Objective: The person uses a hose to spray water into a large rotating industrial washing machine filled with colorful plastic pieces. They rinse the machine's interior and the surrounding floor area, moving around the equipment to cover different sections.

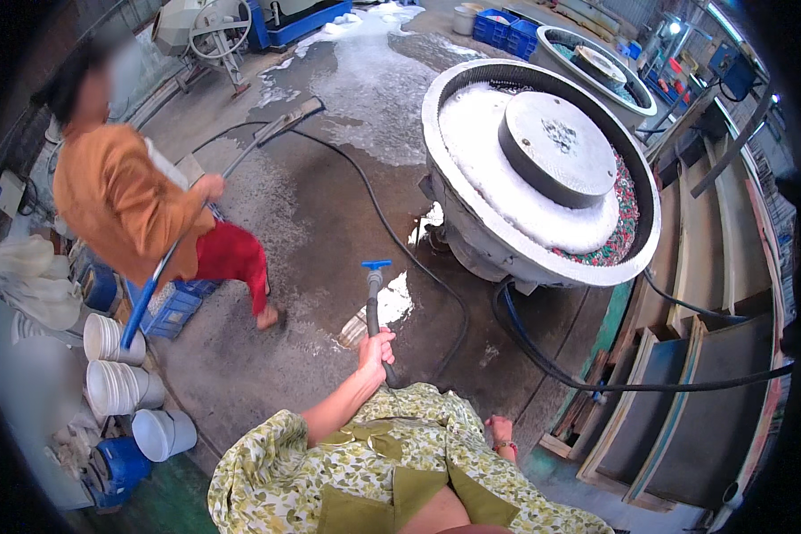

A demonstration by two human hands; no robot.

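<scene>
The left hand is clenched around a black hose that ends in a nozzle with a blue valve handle, held out over the wet concrete floor just short of the round vibratory tub, which is topped with white foam over coloured pellets. The right hand hangs low at the side with loose fingers, holding nothing. To rinse well, I judge the grip should stay firm behind the nozzle and the stream aimed low, sweeping foam toward the puddles. A second hose lies on the floor near the feet, so footing needs care. A person in an orange top pushes a long-handled squeegee nearby; keep the spray off them
</scene>
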